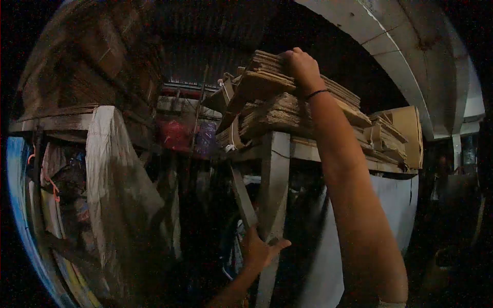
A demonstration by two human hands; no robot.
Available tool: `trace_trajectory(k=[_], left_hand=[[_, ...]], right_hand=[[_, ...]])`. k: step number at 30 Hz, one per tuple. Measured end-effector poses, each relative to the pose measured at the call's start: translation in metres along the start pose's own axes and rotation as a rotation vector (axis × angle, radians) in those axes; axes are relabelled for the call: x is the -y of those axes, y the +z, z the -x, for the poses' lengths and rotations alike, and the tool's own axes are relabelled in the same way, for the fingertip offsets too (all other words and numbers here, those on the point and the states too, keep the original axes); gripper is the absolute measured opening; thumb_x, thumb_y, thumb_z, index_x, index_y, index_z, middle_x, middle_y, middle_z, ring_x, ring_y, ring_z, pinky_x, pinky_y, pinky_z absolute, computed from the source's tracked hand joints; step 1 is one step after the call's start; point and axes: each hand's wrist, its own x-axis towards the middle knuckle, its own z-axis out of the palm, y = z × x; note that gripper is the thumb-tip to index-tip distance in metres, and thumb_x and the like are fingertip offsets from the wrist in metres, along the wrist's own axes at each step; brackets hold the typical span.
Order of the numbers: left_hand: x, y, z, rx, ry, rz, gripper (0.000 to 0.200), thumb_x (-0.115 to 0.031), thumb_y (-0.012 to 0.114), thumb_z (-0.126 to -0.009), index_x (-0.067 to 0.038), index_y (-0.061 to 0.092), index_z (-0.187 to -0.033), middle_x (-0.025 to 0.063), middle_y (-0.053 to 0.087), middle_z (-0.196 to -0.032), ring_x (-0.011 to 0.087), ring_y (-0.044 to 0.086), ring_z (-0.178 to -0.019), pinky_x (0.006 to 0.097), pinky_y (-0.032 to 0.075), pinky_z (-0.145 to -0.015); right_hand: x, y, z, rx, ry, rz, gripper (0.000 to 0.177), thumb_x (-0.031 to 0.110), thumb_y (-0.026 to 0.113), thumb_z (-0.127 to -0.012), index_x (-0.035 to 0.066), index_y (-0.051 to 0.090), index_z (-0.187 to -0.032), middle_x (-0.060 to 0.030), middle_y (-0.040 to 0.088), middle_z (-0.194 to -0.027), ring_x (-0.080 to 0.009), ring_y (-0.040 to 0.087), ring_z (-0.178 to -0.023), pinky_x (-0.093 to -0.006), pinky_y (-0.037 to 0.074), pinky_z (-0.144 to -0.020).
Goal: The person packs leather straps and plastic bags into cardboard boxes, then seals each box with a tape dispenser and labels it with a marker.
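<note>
My right hand [303,66] is raised high, its fingers curled over the upper edge of a stack of flattened cardboard [264,74]. A dark band circles that wrist. The sheets lie in layers, slightly tilted, above another cardboard bundle [280,113]. Lower down, my left hand [259,249] grips a wooden post [275,174] where a slanting brace [243,197] meets it. The left thumb sticks out to the right across the post, while the other fingers are partly hidden.
The cardboard sits on a raised wooden platform [308,151], with more folded cardboard [403,128] at its right end. White sheeting [393,205] hangs below. To the left, a pale sack cloth [110,169] drapes off another loaded rack. A concrete beam [395,46] slopes overhead at right.
</note>
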Motion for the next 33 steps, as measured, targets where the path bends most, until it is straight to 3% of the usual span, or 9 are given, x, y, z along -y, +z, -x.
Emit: trace_trajectory(k=[3,5,13,17,22,25,29,31,33], left_hand=[[0.015,0.015,-0.006,-0.069,0.084,0.073,0.106,-0.053,0.086,-0.053,0.005,0.04,-0.13,0.0256,0.052,-0.124,0.04,0.05,-0.115,0.0445,0.04,-0.099],[-0.013,-0.001,0.002,-0.001,0.018,-0.04,0.111,-0.057,0.085,-0.051,0.004,0.038,-0.131,0.0253,0.05,-0.126,0.0403,0.048,-0.117,0.0453,0.039,-0.1],[0.003,0.003,-0.001,0.003,-0.022,-0.001,0.109,-0.059,0.084,-0.052,0.006,0.04,-0.127,0.0252,0.052,-0.122,0.0394,0.049,-0.117,0.0461,0.039,-0.099],[0.004,0.0,-0.001,0.018,0.042,0.022,0.107,-0.058,0.084,-0.053,0.007,0.04,-0.126,0.0251,0.053,-0.121,0.039,0.05,-0.115,0.0461,0.039,-0.099],[-0.003,-0.005,0.001,0.044,0.023,-0.03,0.104,-0.055,0.083,-0.057,0.008,0.038,-0.126,0.0271,0.052,-0.121,0.0401,0.05,-0.114,0.0462,0.038,-0.098],[-0.005,0.004,0.005,0.057,-0.033,-0.036,0.102,-0.054,0.083,-0.06,0.008,0.037,-0.126,0.0286,0.05,-0.122,0.0413,0.048,-0.115,0.0464,0.037,-0.099],[-0.004,0.008,0.003,0.056,-0.084,0.011,0.101,-0.052,0.083,-0.061,0.008,0.036,-0.127,0.0293,0.047,-0.123,0.0418,0.046,-0.116,0.0464,0.037,-0.098],[-0.004,0.004,0.002,0.012,-0.04,0.002,0.099,-0.05,0.083,-0.061,0.007,0.036,-0.127,0.0285,0.048,-0.122,0.0414,0.047,-0.116,0.0462,0.037,-0.098],[-0.009,0.004,0.004,-0.011,0.0,-0.002,0.098,-0.048,0.084,-0.061,0.007,0.037,-0.127,0.0278,0.049,-0.122,0.041,0.047,-0.115,0.0461,0.037,-0.098]], right_hand=[[-0.013,0.007,-0.012,0.042,-0.087,0.025,0.02,0.007,0.058,-0.079,0.011,0.066,-0.097,-0.0115,0.063,-0.101,-0.0313,0.062,-0.095,-0.0429,0.052,-0.079],[-0.021,0.008,-0.017,0.077,-0.139,0.099,0.021,0.007,0.057,-0.08,0.011,0.066,-0.098,-0.0115,0.063,-0.101,-0.0312,0.062,-0.096,-0.0424,0.053,-0.08],[-0.031,0.031,-0.037,0.094,-0.281,0.094,0.025,0.01,0.054,-0.083,0.013,0.068,-0.104,-0.0142,0.066,-0.091,-0.0355,0.064,-0.086,-0.0439,0.054,-0.076],[-0.026,0.022,-0.03,0.267,-0.122,0.072,0.03,0.009,0.052,-0.085,0.014,0.063,-0.112,-0.0131,0.065,-0.101,-0.0359,0.063,-0.091,-0.0441,0.053,-0.078],[-0.086,0.022,-0.024,-0.332,-0.306,0.088,0.038,0.012,0.051,-0.087,0.017,0.047,-0.125,-0.012,0.059,-0.113,-0.0357,0.057,-0.102,-0.0429,0.048,-0.083],[-0.103,-0.013,-0.04,-0.517,-0.432,0.035,0.029,0.018,0.051,-0.09,0.014,0.052,-0.118,-0.0123,0.06,-0.109,-0.0355,0.057,-0.098,-0.0415,0.047,-0.081],[-0.09,-0.033,-0.036,-0.305,-0.141,0.222,0.024,0.026,0.051,-0.092,0.013,0.056,-0.112,-0.0095,0.06,-0.109,-0.032,0.058,-0.1,-0.039,0.047,-0.081],[-0.102,-0.028,-0.02,0.041,0.078,-0.403,0.028,0.036,0.051,-0.094,0.013,0.059,-0.108,-0.0069,0.061,-0.112,-0.026,0.055,-0.108,-0.0373,0.045,-0.088],[-0.132,-0.024,-0.02,0.163,-0.038,-0.433,0.038,0.043,0.055,-0.091,0.011,0.058,-0.112,-0.0097,0.06,-0.117,-0.0262,0.053,-0.112,-0.0387,0.041,-0.093]])
